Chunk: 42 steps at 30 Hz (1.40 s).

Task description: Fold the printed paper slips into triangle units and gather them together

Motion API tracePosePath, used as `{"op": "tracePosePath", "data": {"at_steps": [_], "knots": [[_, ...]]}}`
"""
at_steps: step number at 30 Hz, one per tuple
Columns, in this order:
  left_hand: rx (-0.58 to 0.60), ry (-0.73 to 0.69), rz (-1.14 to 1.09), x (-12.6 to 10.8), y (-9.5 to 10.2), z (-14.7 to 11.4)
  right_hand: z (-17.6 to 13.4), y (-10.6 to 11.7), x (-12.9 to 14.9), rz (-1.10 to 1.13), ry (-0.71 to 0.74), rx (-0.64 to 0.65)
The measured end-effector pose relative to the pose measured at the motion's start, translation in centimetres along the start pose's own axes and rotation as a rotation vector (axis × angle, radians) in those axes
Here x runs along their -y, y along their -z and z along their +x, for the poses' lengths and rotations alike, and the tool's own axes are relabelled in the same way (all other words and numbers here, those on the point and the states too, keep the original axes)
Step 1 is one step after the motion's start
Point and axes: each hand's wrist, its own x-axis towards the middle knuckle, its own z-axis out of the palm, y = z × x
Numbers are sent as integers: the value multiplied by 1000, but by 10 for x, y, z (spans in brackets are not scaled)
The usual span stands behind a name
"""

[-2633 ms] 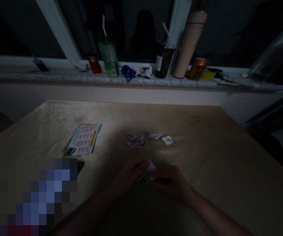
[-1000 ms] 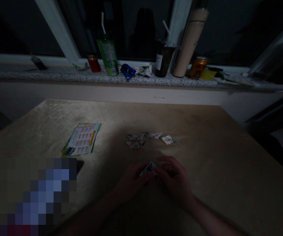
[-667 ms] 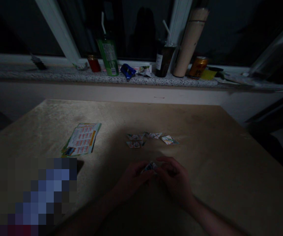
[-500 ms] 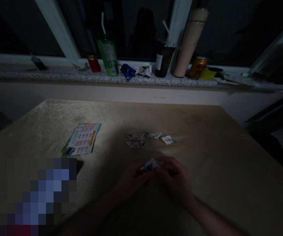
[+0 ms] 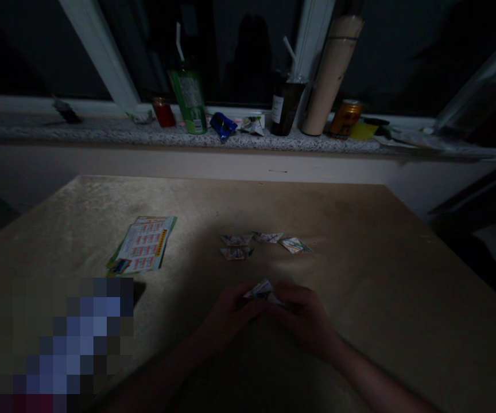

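Left forearm (image 5: 170, 361), bare, is slanting toward 2 o'clock; right forearm (image 5: 368, 364), also bare, is slanting toward 10 o'clock. Left hand (image 5: 231, 316) and right hand (image 5: 307, 314) are facing each other near 6 o'clock in view; fingers (image 5: 296, 294) are curling inward, thumbs (image 5: 253, 310) are pinching, their tips nearly meeting.

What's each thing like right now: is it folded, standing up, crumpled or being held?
Held paper, folded
Left hand, pinching that paper
Right hand, pinching it too
Four small papers, folded, lying on the table
Printed sheets, stacked, lying flat
Green drink container, standing, straw in
Dark cup, standing, straw in
Pale flask, standing, cap on
Orange can, standing; can't tell if opened
Blue wrapper, crumpled
Red jar, standing
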Motion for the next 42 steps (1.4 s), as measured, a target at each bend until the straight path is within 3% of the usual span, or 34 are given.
{"op": "tracePosePath", "data": {"at_steps": [4, 9, 13, 20, 25, 28, 34, 42], "knots": [[91, -38, 1, -5, 1, 1, 0, 1, -2, 0, 8, -80], [101, -44, -3, -7, 1, 2, -2, -3, -5, 119, -67, -168], [120, -39, -1, -5, 1, 1, -2, -3, -4, 138, -79, -156], [73, -79, 73, -6, 0, 1, -3, -2, -3, 109, -63, -162], [31, -93, 72, -6, 2, 2, -1, -5, -2, 231, -163, -234], [44, -83, 87, -6, 2, 2, 1, -4, -5, 226, -177, -213], [35, -63, 93, -7, 0, 2, -1, 0, -4, 65, -142, -13], [36, -24, 65, -8, -1, 3, -1, -4, -1, 109, -187, -52]]}}
